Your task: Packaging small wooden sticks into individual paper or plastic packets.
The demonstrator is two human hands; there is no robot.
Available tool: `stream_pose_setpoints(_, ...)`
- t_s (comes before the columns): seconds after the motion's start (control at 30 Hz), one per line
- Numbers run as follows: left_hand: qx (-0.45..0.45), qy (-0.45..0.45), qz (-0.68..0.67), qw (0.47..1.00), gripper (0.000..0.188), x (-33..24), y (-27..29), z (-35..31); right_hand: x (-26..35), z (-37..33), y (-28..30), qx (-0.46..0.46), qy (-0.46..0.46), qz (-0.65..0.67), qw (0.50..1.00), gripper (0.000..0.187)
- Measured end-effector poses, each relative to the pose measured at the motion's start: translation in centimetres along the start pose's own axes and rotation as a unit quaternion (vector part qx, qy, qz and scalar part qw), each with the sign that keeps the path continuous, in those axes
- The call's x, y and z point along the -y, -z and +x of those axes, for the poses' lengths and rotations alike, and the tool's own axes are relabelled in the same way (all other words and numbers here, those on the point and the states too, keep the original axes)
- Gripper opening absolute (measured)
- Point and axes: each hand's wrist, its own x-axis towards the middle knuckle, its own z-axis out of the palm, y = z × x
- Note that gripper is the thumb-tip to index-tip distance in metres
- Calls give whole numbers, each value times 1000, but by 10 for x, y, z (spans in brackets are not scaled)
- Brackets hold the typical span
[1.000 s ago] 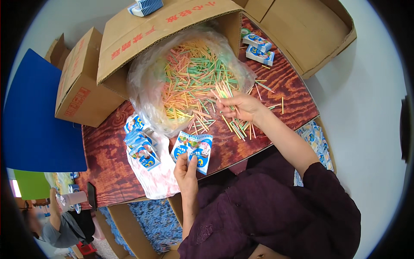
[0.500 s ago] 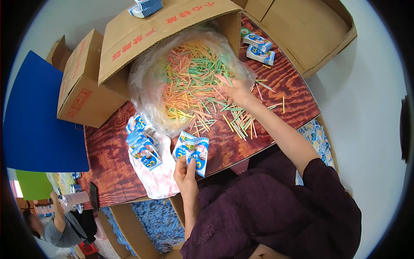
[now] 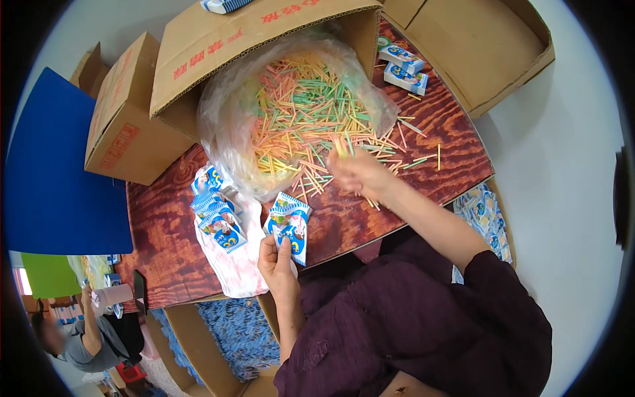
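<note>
My left hand [image 3: 280, 266] pinches blue-and-white packets [image 3: 292, 227] by their lower edge near the table's front; they overlap, and I cannot tell how many. In my right hand [image 3: 362, 173], slightly blurred, several thin pastel sticks [image 3: 342, 145] poke up from the closed fingers. That hand is over the near edge of a heap of pink, green, yellow and orange sticks [image 3: 311, 99]. The heap spills from a clear plastic bag [image 3: 221, 126] inside a cardboard box [image 3: 192, 49] lying open toward me. Left of my left hand, more packets [image 3: 221, 225] lie on a pink-and-white cloth [image 3: 241, 274].
Loose sticks [image 3: 410, 126] and small blue-and-white boxes [image 3: 405, 78] lie at the table's right. An open carton [image 3: 469, 53] stands beyond. Blue-and-white packets [image 3: 486, 215] fill a container below right. Another person [image 3: 99, 344] works at the far left by a phone [image 3: 139, 291].
My right hand has drawn back from the heap toward me and slightly left, with sticks in its fingers. My left hand and its packets have shifted slightly left, along with the view.
</note>
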Motion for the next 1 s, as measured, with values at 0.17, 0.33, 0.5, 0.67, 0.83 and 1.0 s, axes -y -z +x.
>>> stream_pose_setpoints(0.17, -9, -16, 6, 1000, 14, -4, -1, 2, -39, -2, -25, -74, 141, -393, 905, 16)
stream_pose_setpoints(0.33, -22, -22, 10, 999, 13, -3, 5, -1, -35, -5, -28, -73, 169, -336, 924, 13)
stream_pose_setpoints(0.5, -30, -22, -6, 999, 13, -2, 5, 1, -56, -5, -1, -43, 220, -426, 876, 18)
stream_pose_setpoints(0.67, -33, -33, -2, 999, 14, -3, 7, 1, -50, -7, -15, -66, 208, -436, 873, 14)
stream_pose_setpoints(0.83, -38, -33, -1, 999, 14, -5, 4, 1, -54, -8, -14, -83, 188, -413, 887, 14)
stream_pose_setpoints(1.0, -54, -31, 6, 998, 10, -5, 7, -1, -53, -15, -12, -22, 190, -453, 871, 11)
